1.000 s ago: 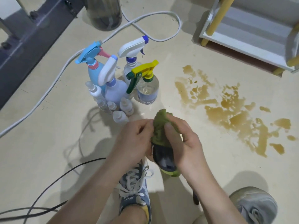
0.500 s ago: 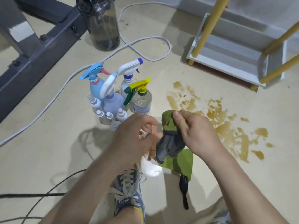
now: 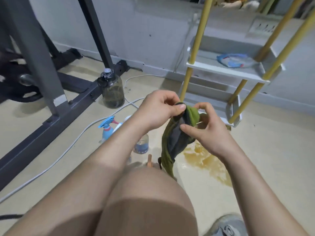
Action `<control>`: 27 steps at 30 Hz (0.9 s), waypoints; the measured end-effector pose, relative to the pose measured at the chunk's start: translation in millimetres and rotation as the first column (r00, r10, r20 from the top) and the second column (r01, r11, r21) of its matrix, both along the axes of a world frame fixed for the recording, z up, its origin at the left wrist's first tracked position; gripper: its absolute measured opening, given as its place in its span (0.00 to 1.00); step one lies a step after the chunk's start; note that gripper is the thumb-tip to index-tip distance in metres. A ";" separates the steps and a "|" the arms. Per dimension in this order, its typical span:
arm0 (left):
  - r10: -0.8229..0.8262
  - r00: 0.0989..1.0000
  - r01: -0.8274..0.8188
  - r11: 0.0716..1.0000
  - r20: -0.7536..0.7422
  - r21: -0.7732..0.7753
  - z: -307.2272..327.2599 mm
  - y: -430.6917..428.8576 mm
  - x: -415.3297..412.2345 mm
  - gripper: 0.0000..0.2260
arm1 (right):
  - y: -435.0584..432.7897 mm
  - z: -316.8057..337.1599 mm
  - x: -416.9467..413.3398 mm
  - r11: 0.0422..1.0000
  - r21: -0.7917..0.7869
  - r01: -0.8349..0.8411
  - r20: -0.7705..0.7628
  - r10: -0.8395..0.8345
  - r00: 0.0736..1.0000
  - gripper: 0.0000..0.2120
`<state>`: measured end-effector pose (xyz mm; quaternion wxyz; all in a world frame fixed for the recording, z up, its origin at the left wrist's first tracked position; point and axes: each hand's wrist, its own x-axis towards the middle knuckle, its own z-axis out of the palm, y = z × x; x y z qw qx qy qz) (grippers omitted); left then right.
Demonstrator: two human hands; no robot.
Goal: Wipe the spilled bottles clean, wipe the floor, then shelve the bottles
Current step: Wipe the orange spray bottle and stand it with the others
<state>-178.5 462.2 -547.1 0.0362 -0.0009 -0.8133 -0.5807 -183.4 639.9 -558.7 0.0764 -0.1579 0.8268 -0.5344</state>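
While left hand point(image 3: 158, 110) pinches cloth point(image 3: 176, 140), right hand point(image 3: 207, 130) pinching it

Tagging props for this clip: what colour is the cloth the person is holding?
The cloth is olive green with a dark grey side; head view shows it best.

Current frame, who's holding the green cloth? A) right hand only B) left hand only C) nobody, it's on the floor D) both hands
D: the left hand pinches the top edge of the green cloth and the right hand pinches it lower down, so it hangs between them off the floor.
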 end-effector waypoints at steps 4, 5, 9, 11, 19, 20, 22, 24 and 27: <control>-0.076 0.996 0.066 0.978 -0.039 -0.200 74.4 19.2 16.4 0.07 | 17.9 41.7 23.8 0.991 -0.047 0.127 -0.130 -0.132 0.983 0.20; -0.072 0.996 0.057 0.969 -0.056 -0.239 92.1 25.5 22.3 0.07 | 21.8 51.3 28.7 0.986 -0.045 0.159 -0.163 -0.165 0.973 0.19; 0.044 0.995 -0.059 0.983 -0.089 -0.171 148.8 49.2 50.2 0.08 | 37.0 79.9 47.8 0.956 0.003 0.293 -0.316 -0.277 0.908 0.15; 0.105 0.992 -0.109 0.992 -0.070 -0.060 163.7 58.0 64.8 0.10 | 41.8 83.3 60.5 0.954 0.103 0.280 -0.310 -0.237 0.921 0.06; 0.184 0.983 -0.184 0.979 0.008 0.085 150.0 73.8 114.7 0.14 | 50.5 67.7 119.3 0.964 -0.263 0.047 0.212 0.010 0.977 0.14; 0.182 0.983 -0.183 0.976 0.020 0.120 144.7 72.1 120.1 0.15 | 49.5 59.5 122.6 0.962 -0.270 0.051 0.218 0.010 0.976 0.13; 0.213 0.976 -0.217 0.962 0.041 0.164 131.5 64.9 129.9 0.15 | 48.4 43.6 125.9 0.974 -0.214 0.071 0.167 -0.035 0.985 0.07; 0.286 0.957 -0.285 0.904 0.045 0.319 118.3 51.8 143.0 0.13 | 52.1 32.5 125.0 0.988 -0.050 0.146 0.066 -0.142 0.988 0.02; 0.435 0.893 -0.430 0.749 0.117 0.504 95.7 26.7 167.9 0.06 | 71.7 28.4 123.2 0.956 -0.120 0.268 0.055 -0.264 0.963 0.06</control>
